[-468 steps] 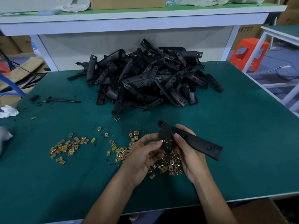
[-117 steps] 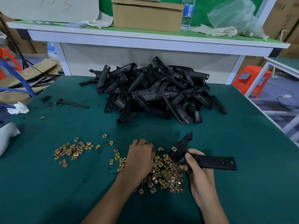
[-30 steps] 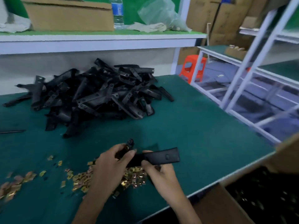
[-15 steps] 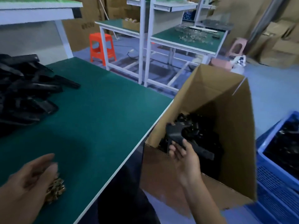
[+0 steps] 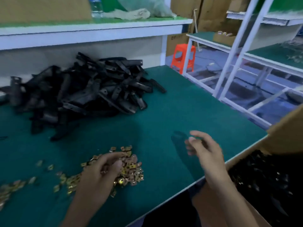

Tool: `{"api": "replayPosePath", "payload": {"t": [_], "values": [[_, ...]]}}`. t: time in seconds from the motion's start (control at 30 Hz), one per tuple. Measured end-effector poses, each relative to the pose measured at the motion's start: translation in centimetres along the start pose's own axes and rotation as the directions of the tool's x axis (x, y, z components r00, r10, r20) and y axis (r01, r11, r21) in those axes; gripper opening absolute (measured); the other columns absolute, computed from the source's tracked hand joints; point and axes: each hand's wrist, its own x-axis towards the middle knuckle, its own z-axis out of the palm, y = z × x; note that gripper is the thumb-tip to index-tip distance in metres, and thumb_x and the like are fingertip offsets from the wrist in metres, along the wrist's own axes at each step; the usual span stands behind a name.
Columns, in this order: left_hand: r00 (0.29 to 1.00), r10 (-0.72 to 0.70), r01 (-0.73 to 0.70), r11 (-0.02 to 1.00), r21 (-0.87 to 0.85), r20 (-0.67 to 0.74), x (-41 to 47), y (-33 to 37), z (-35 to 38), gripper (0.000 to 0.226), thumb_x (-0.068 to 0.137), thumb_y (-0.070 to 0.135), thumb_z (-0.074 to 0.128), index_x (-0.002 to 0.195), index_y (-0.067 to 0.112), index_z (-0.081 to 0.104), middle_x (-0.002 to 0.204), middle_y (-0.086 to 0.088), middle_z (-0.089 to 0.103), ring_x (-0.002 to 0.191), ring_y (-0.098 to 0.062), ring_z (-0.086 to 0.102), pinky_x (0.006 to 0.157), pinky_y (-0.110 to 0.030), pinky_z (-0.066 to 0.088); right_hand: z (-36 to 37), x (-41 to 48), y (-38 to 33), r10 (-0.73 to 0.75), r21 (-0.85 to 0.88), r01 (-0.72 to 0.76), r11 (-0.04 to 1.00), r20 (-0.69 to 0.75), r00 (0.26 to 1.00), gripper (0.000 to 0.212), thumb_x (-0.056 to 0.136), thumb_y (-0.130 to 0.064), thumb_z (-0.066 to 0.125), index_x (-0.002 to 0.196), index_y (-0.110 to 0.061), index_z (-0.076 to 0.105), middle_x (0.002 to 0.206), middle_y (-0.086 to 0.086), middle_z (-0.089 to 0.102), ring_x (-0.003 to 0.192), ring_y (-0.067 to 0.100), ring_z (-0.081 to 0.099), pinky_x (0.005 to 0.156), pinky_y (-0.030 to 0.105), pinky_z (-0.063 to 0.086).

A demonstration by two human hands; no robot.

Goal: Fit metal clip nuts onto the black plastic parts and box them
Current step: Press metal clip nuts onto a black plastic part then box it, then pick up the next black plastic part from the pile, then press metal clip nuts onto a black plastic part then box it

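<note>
Green mat (image 5: 180, 112) lies open between parts pile (image 5: 90, 95) and cardboard box (image 5: 287, 136).

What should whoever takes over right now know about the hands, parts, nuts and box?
Left hand: on the nuts, fingers curled into the pile; whether it grips one is blurred.
Right hand: open, empty, above the table near its right edge.
Parts: big pile at the back of the table, none in hand.
Box: off the table's right edge. Done: black parts already lie in it.
Left: take a part, fit nuts, box it, repeat.
</note>
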Motion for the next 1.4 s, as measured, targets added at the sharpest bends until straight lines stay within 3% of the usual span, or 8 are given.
{"api": "replayPosePath", "payload": {"t": [0.17, 0.27, 0.37, 0.63, 0.87, 1.03, 1.23, 1.4], "values": [[0.996, -0.029, 0.029, 1.000, -0.003, -0.080, -0.6, -1.3, -1.8, 0.018, 0.096, 0.038, 0.061, 0.100, 0.054, 0.067, 0.104, 0.043, 0.062, 0.097, 0.015, 0.060, 0.069, -0.009, 0.049, 11.4, 6.5, -0.7, -0.101, -0.380, 0.286, 0.880, 0.439, 0.893, 0.011, 0.093, -0.021, 0.070, 0.103, -0.024, 0.073, 0.078, -0.019, 0.068, 0.077, -0.001, 0.063, 0.085, 0.031, 0.055], [0.993, -0.047, 0.045, 0.999, -0.021, -0.104, -1.1, -1.9, -2.7, 0.018, 0.098, 0.033, 0.061, 0.106, 0.048, 0.065, 0.104, 0.042, 0.063, 0.097, 0.017, 0.060, 0.069, 0.000, 0.046, 18.5, 9.5, -0.8, -0.092, -0.508, 0.472, 0.720, 0.604, 0.791, 0.029, 0.096, -0.028, 0.066, 0.124, -0.020, 0.067, 0.115, -0.007, 0.070, 0.108, 0.011, 0.064, 0.098, 0.033, 0.050], [0.989, -0.067, 0.065, 0.998, -0.022, -0.131, -1.3, -2.3, -3.4, 0.016, 0.097, 0.035, 0.061, 0.106, 0.048, 0.066, 0.104, 0.040, 0.064, 0.097, 0.016, 0.061, 0.070, -0.001, 0.047, 23.8, 11.6, 0.0, -0.069, -0.623, 0.557, 0.549, 0.630, 0.773, 0.049, 0.099, -0.030, 0.062, 0.143, -0.013, 0.051, 0.139, 0.009, 0.055, 0.122, 0.029, 0.057, 0.095, 0.040, 0.051], [0.973, -0.098, 0.097, 0.995, -0.017, -0.208, -1.7, -3.0, -4.7, 0.016, 0.096, 0.037, 0.061, 0.108, 0.047, 0.067, 0.106, 0.040, 0.063, 0.102, 0.014, 0.059, 0.081, -0.013, 0.047, 27.2, 12.8, 0.7, -0.215, -0.782, 0.602, 0.163, 0.567, 0.795, 0.028, 0.099, -0.017, 0.059, 0.126, -0.007, 0.057, 0.128, 0.018, 0.053, 0.121, 0.037, 0.048, 0.086, 0.045, 0.050], [0.964, 0.053, 0.031, 0.951, 0.308, -0.260, 0.5, -3.2, -4.2, 0.017, 0.101, 0.032, 0.055, 0.113, 0.040, 0.065, 0.106, 0.031, 0.064, 0.102, 0.015, 0.055, 0.077, 0.001, 0.038, 22.1, 13.0, -3.6, -0.278, -0.698, 0.466, 0.544, 0.374, 0.885, 0.023, 0.098, -0.037, 0.058, 0.095, -0.021, 0.074, 0.078, 0.003, 0.067, 0.081, 0.028, 0.061, 0.065, 0.032, 0.037], [0.952, 0.250, -0.064, 0.729, 0.682, -0.178, 5.1, -3.3, -2.5, 0.032, 0.104, 0.021, 0.047, 0.132, 0.024, 0.064, 0.120, 0.002, 0.067, 0.110, -0.020, 0.055, 0.092, -0.027, 0.044, 17.6, 10.8, -6.2, 0.009, -0.144, 0.063, 0.988, 0.456, 0.890, 0.012, 0.103, -0.030, 0.054, 0.100, -0.024, 0.064, 0.069, 0.002, 0.073, 0.059, 0.011, 0.060, 0.056, 0.028, 0.046], [0.985, 0.152, -0.047, 0.675, 0.736, -0.077, 7.8, -3.5, -0.6, 0.031, 0.103, 0.033, 0.050, 0.132, 0.032, 0.061, 0.121, -0.002, 0.058, 0.118, -0.024, 0.048, 0.099, -0.035, 0.041, 11.1, 4.8, -1.5, 0.106, 0.140, -0.243, 0.960, 0.622, 0.776, 0.036, 0.085, 0.015, 0.061, 0.109, -0.010, 0.068, 0.104, 0.014, 0.072, 0.093, 0.019, 0.069, 0.083, 0.027, 0.058], [0.986, 0.118, -0.018, 0.778, 0.628, -0.117, 7.4, -3.5, -0.9, 0.012, 0.095, 0.032, 0.064, 0.105, 0.025, 0.064, 0.108, 0.006, 0.065, 0.106, -0.015, 0.057, 0.093, -0.034, 0.049, 8.8, 0.1, 2.1, 0.118, 0.175, -0.247, 0.953, 0.536, 0.836, 0.042, 0.073, -0.029, 0.080, 0.110, -0.012, 0.069, 0.082, -0.002, 0.055, 0.078, 0.014, 0.056, 0.074, 0.033, 0.049]]}}
